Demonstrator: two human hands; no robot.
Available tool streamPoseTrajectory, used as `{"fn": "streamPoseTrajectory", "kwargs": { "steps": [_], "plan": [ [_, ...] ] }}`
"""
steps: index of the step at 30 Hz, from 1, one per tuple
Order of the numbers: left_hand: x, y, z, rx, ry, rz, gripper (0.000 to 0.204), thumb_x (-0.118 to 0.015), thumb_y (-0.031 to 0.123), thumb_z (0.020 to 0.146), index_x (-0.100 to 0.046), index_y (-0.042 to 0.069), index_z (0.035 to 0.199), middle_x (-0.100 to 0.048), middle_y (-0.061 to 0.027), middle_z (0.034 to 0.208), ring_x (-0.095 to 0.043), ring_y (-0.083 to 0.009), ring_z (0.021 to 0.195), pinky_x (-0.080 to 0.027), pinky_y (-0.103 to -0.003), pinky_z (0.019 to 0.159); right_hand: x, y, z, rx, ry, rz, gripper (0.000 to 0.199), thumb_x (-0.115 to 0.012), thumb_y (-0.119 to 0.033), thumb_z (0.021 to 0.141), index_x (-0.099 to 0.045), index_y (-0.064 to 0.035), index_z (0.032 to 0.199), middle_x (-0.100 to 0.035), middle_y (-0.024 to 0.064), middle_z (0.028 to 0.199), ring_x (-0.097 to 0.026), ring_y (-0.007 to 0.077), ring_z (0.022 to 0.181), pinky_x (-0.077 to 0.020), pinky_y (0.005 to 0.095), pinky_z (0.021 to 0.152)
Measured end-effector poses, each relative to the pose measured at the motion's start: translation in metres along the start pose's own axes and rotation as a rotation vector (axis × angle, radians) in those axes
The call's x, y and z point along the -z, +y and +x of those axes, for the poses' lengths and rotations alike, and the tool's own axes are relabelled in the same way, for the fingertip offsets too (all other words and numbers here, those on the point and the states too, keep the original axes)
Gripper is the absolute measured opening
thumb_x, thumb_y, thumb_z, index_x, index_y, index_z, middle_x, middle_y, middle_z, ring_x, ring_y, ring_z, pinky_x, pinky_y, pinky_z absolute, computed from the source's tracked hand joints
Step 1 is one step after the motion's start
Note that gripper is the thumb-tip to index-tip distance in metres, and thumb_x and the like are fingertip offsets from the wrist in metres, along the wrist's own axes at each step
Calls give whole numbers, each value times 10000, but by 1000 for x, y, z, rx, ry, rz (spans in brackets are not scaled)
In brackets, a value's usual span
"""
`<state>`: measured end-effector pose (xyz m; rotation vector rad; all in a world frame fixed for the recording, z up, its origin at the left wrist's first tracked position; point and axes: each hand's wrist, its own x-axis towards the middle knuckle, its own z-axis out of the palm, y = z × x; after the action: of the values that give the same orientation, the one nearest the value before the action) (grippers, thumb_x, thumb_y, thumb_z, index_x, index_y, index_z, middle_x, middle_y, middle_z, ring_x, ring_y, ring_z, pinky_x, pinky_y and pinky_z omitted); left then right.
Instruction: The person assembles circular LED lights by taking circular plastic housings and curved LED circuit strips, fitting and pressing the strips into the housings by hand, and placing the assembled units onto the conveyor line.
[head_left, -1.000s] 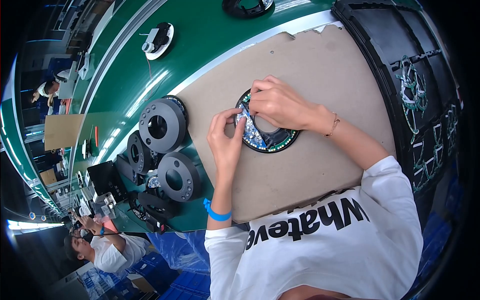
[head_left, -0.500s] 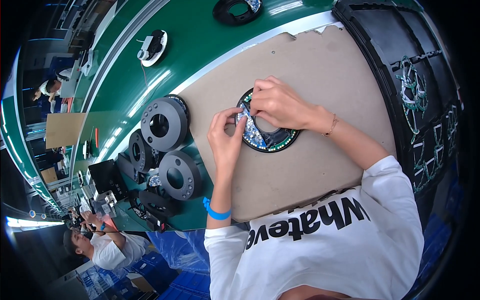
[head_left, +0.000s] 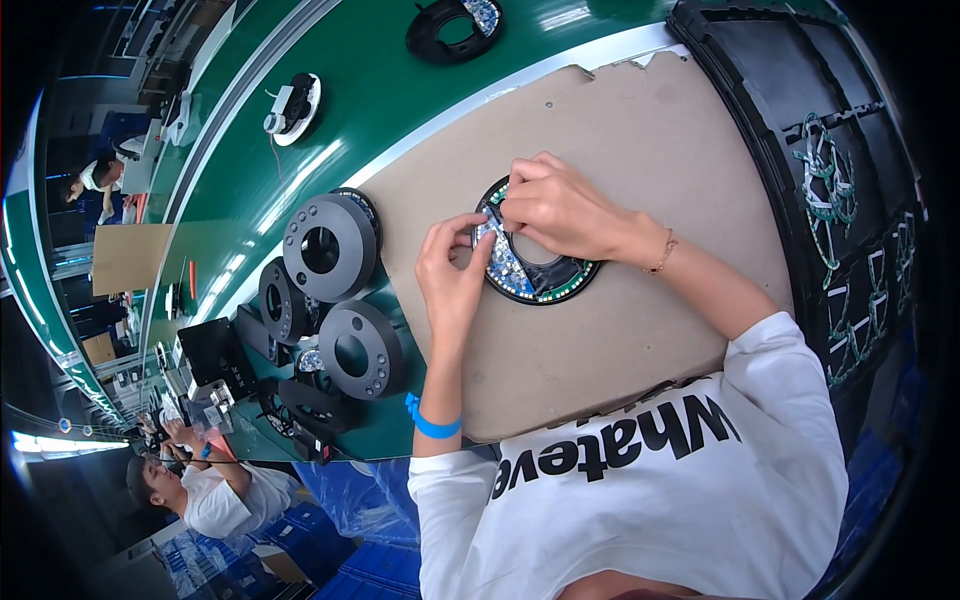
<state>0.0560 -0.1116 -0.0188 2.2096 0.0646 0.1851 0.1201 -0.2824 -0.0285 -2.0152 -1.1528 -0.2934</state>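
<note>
A black ring-shaped housing (head_left: 575, 283) lies on the brown board (head_left: 600, 350) in front of me. A blue circuit board (head_left: 508, 268) fills its left part, and a green strip dotted with small pale squares follows the rim. My left hand (head_left: 455, 262) is at the ring's left side, thumb and fingertips pinched at the edge of the circuit board. My right hand (head_left: 560, 205) bends over the ring's upper part, its fingers curled and pressed together. Whatever lies between the right fingertips is hidden by the hand.
Several dark grey ring covers (head_left: 360, 350) are piled to the left. On the green bench beyond lie another black ring (head_left: 455, 30) and a white round device (head_left: 295, 110) with a wire. A black tray (head_left: 770, 70) with green strips (head_left: 825, 185) stands right. A co-worker (head_left: 215, 495) sits lower left.
The black ring and the white device on the green bench have shifted left. Both my hands stay almost in place at the ring, with only slight finger movement.
</note>
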Motion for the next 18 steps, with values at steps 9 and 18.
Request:
{"fn": "streamPoseTrajectory", "kwargs": {
  "steps": [9,18],
  "plan": [
    [6,-12,24,166,-212,-141,233,-722,40,693,-637,49,910,-596,-43,832,-451,-46,511,-362,-191,472,-1,0,0,-12,-3,5,80,-618,-21,651,-565,-72,623,-578,16,643,-530,201,779,-393,338,695],
    [-1,-14,31,191,-293,-382,300,-697,13,708,-541,43,963,-555,-26,929,-500,-70,862,-374,-184,496,-1,0,-1,-14,-7,-7,64,-615,-28,652,-577,-76,633,-575,22,635,-529,207,776,-388,341,698]
  ]
}}
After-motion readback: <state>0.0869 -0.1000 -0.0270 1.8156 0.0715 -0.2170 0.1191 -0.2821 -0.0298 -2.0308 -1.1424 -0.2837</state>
